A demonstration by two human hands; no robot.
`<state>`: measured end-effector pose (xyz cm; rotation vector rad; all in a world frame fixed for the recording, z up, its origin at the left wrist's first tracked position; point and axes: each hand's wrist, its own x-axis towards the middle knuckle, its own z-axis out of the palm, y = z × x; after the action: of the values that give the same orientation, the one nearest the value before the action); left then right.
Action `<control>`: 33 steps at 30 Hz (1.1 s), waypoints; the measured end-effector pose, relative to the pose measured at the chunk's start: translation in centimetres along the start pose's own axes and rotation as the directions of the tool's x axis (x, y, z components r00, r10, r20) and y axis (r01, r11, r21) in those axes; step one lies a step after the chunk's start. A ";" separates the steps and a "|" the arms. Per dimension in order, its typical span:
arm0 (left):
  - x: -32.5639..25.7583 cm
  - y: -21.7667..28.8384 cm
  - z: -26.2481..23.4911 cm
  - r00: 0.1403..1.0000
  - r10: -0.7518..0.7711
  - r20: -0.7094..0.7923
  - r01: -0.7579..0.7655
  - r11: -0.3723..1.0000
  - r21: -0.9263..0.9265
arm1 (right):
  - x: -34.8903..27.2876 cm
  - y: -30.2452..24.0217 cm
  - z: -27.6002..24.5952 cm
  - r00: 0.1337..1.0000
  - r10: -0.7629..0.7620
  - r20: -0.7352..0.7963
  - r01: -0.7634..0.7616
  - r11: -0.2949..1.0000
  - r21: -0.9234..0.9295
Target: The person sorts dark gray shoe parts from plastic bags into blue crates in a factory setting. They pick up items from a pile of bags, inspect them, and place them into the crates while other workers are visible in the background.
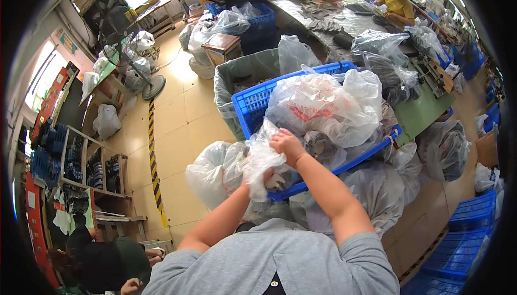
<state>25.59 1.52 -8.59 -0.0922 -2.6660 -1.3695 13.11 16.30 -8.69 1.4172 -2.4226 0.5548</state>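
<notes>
Bag [263, 161] against right fingers [277, 140]

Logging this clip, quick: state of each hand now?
Left hand: mostly hidden by the white bag; grip can't be told.
Right hand: closed, holding the white bag.

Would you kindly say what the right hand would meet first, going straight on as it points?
The crumpled translucent bag the right hand holds; beyond that, probably the blue crate, though depth is unclear.
</notes>
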 end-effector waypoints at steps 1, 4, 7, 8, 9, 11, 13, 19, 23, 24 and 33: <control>0.3 0.1 -0.5 0.998 0.020 0.057 -0.032 0.976 0.214 | 0.4 0.6 0.0 0.998 0.046 0.046 -0.044 0.998 -0.043; 0.7 1.7 -2.0 0.992 -0.120 0.048 0.118 0.992 0.039 | 0.2 2.9 -1.2 0.974 0.217 0.062 -0.219 0.975 0.034; 1.3 4.0 -2.6 0.933 -0.305 0.189 0.334 0.930 -0.150 | -4.9 9.7 2.0 0.765 0.642 0.052 -0.641 0.752 0.154; 1.6 4.2 -2.8 0.897 -0.358 0.258 0.401 0.906 -0.135 | -7.3 11.5 2.1 0.631 0.776 -0.001 -0.741 0.604 0.293; 1.0 2.9 -2.2 0.883 -0.395 0.252 0.465 0.810 -0.358 | -9.2 12.5 2.1 0.487 0.872 -0.050 -0.777 0.458 0.431; -0.9 -0.8 -1.3 0.809 -0.581 0.089 0.463 0.537 -0.705 | -9.5 10.3 0.4 0.132 0.989 -0.063 -0.749 0.141 0.647; -1.4 -2.1 -0.3 0.710 -0.703 0.023 0.294 0.267 -0.918 | -10.9 11.1 -0.9 0.057 0.977 0.204 -0.199 -0.189 0.962; -1.0 0.3 0.3 0.821 -0.333 0.464 0.405 0.913 -0.060 | -13.7 10.4 -2.0 0.409 0.851 0.328 -0.013 -0.354 0.935; 1.8 9.3 -4.4 0.799 -0.430 0.421 0.026 0.724 0.689 | -14.1 7.3 -3.8 0.435 0.854 0.285 -0.024 -0.305 0.952; 3.0 10.2 -5.0 0.810 -0.418 0.411 0.031 0.730 0.682 | -13.6 6.6 -3.8 0.506 0.830 0.233 -0.018 -0.260 0.965; 13.1 9.2 1.3 0.968 0.197 -0.154 -0.211 0.974 -0.078 | -4.9 6.6 -7.0 0.746 0.663 0.063 -0.096 0.013 0.995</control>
<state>13.63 7.84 0.10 -0.2598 -2.3982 -1.3776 10.06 26.21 -5.81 0.4829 -1.8360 2.7274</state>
